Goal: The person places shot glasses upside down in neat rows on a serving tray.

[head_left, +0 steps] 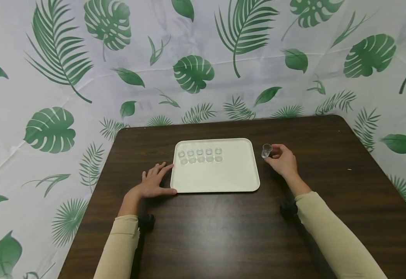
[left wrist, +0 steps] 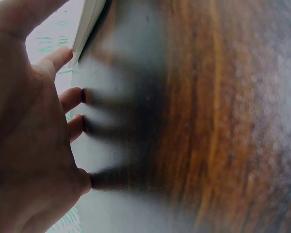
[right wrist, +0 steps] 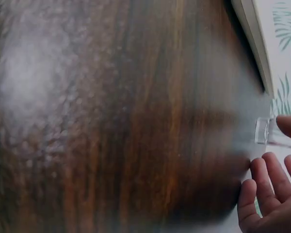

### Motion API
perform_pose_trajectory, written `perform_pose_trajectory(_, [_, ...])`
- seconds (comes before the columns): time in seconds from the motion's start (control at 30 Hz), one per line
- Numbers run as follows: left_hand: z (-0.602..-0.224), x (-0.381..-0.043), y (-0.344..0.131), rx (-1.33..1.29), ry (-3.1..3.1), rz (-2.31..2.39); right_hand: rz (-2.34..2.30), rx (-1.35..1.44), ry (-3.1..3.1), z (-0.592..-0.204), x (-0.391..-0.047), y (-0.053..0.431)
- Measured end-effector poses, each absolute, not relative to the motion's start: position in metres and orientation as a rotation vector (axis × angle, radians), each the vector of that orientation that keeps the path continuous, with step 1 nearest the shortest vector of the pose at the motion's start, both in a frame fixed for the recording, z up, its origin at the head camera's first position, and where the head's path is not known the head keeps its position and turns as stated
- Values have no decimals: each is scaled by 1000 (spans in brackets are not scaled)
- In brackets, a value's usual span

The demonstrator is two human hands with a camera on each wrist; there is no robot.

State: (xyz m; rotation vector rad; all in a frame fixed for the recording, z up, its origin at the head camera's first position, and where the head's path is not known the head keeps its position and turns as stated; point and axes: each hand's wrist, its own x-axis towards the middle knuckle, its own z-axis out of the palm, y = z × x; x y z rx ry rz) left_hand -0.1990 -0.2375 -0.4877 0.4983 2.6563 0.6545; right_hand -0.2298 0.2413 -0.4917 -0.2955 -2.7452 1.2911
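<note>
A cream tray lies on the dark wooden table, with a row of small clear glasses along its upper left part. My left hand has its fingers spread at the tray's left edge, thumb and forefinger touching the rim. In the left wrist view, the other fingertips of that hand rest on the table. To the right of the tray, my right hand pinches a small clear shot glass between thumb and fingers. The glass base also shows in the right wrist view.
The wooden table reaches out on all sides of the tray. A white cloth with green leaf prints hangs behind and beside it. A tiny pale speck lies on the table at the right.
</note>
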Motion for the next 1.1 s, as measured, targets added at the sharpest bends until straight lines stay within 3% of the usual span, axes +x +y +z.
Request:
perform_pose_trajectory(0.67, [-488,-198,-238,504,2653,668,1228,-265,-2753,-499,-232,242])
perform_pose_trajectory(1.1, [-488,-198,-239,525,2649,701,1244,-293,-2594,-472,-237,245])
